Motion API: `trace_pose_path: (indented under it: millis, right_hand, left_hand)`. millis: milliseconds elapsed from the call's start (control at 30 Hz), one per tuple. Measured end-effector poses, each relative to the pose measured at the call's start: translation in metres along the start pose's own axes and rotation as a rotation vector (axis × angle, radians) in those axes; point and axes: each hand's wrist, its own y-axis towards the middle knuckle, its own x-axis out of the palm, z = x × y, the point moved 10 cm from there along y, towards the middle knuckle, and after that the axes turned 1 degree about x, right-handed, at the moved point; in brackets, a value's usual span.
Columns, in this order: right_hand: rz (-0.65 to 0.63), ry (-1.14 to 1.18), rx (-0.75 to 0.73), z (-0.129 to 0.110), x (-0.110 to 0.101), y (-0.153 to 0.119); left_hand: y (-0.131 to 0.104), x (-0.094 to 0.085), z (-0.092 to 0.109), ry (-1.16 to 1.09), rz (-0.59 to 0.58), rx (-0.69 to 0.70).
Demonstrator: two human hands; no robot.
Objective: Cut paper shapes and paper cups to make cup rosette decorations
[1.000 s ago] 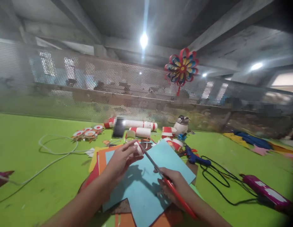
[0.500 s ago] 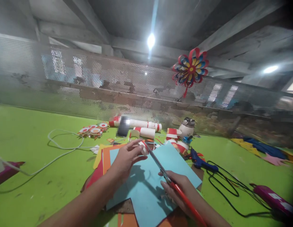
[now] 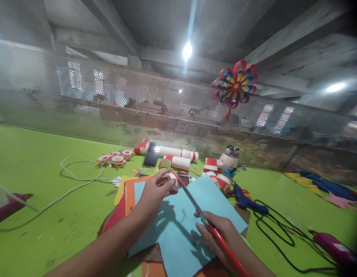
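Note:
Between the fingers of my left hand [image 3: 155, 190] is a small white paper cup piece [image 3: 175, 181] with a red rim. My right hand [image 3: 221, 229] grips red-handled scissors [image 3: 226, 246], their long blades angled up and left. The blade tips touch or nearly touch the red rim; I cannot tell whether they are cutting it. Both hands are above light blue paper sheets [image 3: 178, 242], which carry their shadows. Orange, red and yellow sheets show from beneath the blue paper.
Beyond my hands are red-and-white paper cups [image 3: 211, 164], a white paper tube [image 3: 172, 151] and a jar [image 3: 229, 156]. A blue glue gun [image 3: 247, 200] with a black cord lies at right. Round red-and-white decorations [image 3: 117, 159] sit at left near a white cable [image 3: 74, 188].
The view has shifted slightly. My left hand has turned the cup piece a little; the scissors stay at its rim.

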Motion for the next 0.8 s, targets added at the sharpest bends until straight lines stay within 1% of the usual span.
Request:
trace_pose_path:
  millis: [133, 300, 367, 600, 700, 800]
  right_hand:
    - [0.01, -0.048, 0.006, 0.0032, -0.0004, 0.0007]
    - [0.02, 0.002, 0.006, 0.0035, -0.0005, 0.0016]
    - [0.015, 0.008, 0.005, 0.0027, 0.0003, 0.0013]
    - [0.034, -0.074, -0.013, 0.0007, -0.0016, 0.0002]
    - [0.012, -0.058, -0.004, 0.003, -0.0017, 0.0]
    - [-0.06, -0.022, 0.01, 0.0049, 0.0021, -0.0007]
  left_hand:
    - [-0.0011, -0.001, -0.0002, -0.014, 0.018, -0.002]
    - [-0.0008, -0.0013, -0.0015, -0.034, 0.017, -0.005]
    - [-0.0005, -0.0019, -0.0013, -0.025, 0.021, 0.004]
    - [-0.003, -0.0013, 0.0052, 0.051, 0.039, 0.045]
    - [-0.0038, -0.001, 0.0066, 0.058, 0.041, 0.045]
    - [-0.0039, -0.0012, 0.0076, 0.051, 0.045, 0.048]
